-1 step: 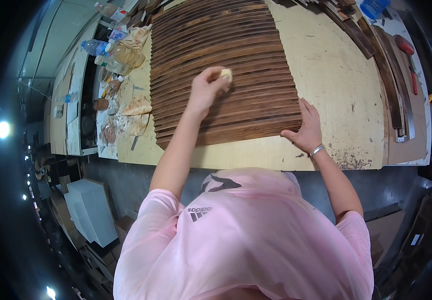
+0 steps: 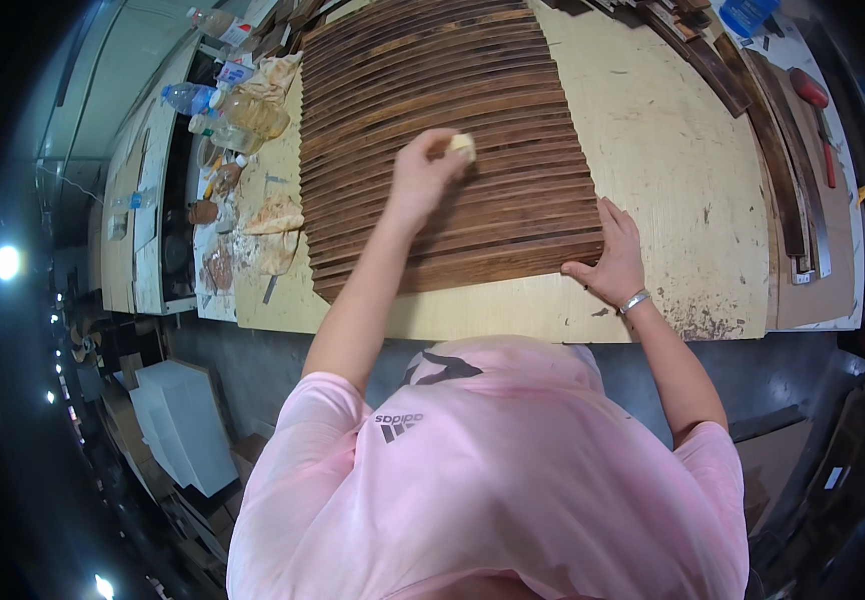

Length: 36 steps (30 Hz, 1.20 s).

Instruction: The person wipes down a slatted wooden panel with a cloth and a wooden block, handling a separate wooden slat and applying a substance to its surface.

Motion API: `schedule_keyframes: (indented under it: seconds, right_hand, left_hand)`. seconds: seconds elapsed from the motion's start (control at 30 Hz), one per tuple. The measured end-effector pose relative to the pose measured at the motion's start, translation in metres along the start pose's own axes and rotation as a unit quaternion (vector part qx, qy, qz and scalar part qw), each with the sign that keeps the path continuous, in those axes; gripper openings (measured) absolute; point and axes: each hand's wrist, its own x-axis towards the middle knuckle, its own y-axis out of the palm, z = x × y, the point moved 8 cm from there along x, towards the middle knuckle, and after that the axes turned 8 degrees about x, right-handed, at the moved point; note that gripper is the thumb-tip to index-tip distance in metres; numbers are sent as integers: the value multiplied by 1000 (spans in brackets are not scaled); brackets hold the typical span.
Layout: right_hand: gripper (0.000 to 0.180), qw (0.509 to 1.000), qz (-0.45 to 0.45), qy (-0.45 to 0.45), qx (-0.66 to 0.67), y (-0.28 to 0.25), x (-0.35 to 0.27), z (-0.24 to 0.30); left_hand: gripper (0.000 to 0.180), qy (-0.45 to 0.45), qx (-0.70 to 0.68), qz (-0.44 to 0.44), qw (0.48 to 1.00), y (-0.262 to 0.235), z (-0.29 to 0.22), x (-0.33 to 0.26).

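A dark brown slatted wooden panel (image 2: 432, 220) lies flat on a pale yellow board, its ridges running left to right. Over its middle, my left hand (image 2: 422, 175) is closed in a pinch round a small pale yellow pad (image 2: 462, 145); I cannot tell whether it is sponge or cloth. The pad is at the slats, and the fingers partly hide it. At the panel's near right corner rests my right hand (image 2: 617, 255), thumb and fingers spread, fingers against the right edge and thumb at the front edge.
Plastic bottles (image 2: 252, 112) stand left of the panel beside stained rags (image 2: 275, 215) and a brown cup (image 2: 202, 211). Dark wooden strips (image 2: 767, 150) lie along the right side. A red-handled tool (image 2: 809, 90) and a blue container (image 2: 747, 15) sit farther right.
My left hand has slid slightly to the right across the slats with the pad. My right hand stays at the panel's corner.
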Motion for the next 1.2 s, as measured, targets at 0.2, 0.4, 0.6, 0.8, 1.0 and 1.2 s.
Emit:
schedule_keyframes:
  seconds: [0.2, 0.4, 0.6, 0.8, 1.0, 1.2]
  right_hand:
    - [117, 1000, 7, 1, 7, 0, -1, 1]
    - [116, 1000, 9, -4, 14, -6, 3, 6]
    - [116, 1000, 9, -4, 15, -5, 4, 6]
    - [117, 1000, -1, -14, 19, -6, 2, 5]
    - [117, 999, -3, -25, 24, -4, 1, 5]
    - [116, 1000, 1, -11, 20, -5, 1, 4]
  left_hand:
    - [25, 418, 302, 63, 854, 130, -83, -10]
    - [26, 286, 382, -79, 875, 59, -73, 54]
    - [24, 352, 369, 20, 860, 106, -73, 58]
    - [32, 350, 387, 44, 852, 118, -98, 65]
    - [25, 317, 345, -76, 880, 96, -100, 96]
    - [33, 305, 414, -22, 857, 95, -84, 84]
